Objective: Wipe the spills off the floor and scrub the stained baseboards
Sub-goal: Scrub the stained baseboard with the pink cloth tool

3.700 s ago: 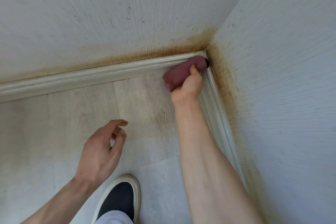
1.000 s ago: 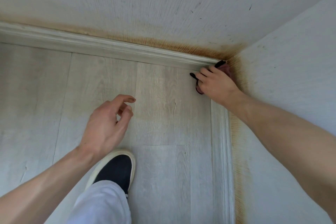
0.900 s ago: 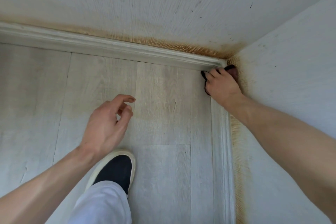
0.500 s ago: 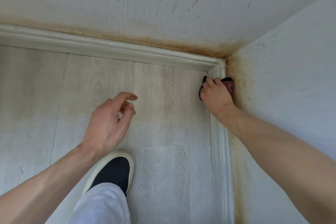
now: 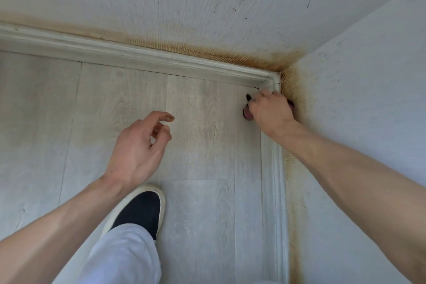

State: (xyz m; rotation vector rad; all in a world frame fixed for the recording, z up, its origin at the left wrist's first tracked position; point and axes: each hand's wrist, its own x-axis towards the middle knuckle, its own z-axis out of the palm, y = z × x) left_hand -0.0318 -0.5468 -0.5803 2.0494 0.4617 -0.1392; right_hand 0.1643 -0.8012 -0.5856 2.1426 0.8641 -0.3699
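Note:
My right hand grips a dark red scrubbing sponge, pressing it against the right-hand baseboard just below the room corner. Most of the sponge is hidden under my fingers; only its ends show. The far baseboard runs left from the corner. Orange-brown staining lines the wall above both baseboards, darkest at the corner. My left hand hovers over the pale wood floor with loosely curled fingers, holding nothing.
My foot in a dark slip-on shoe with a white trouser leg stands on the floor below my left hand. Textured white walls close the corner on the far and right sides.
My right hand has slid the sponge out of the corner and a little toward me along the right baseboard. My left hand lifted slightly; the view shifted a bit.

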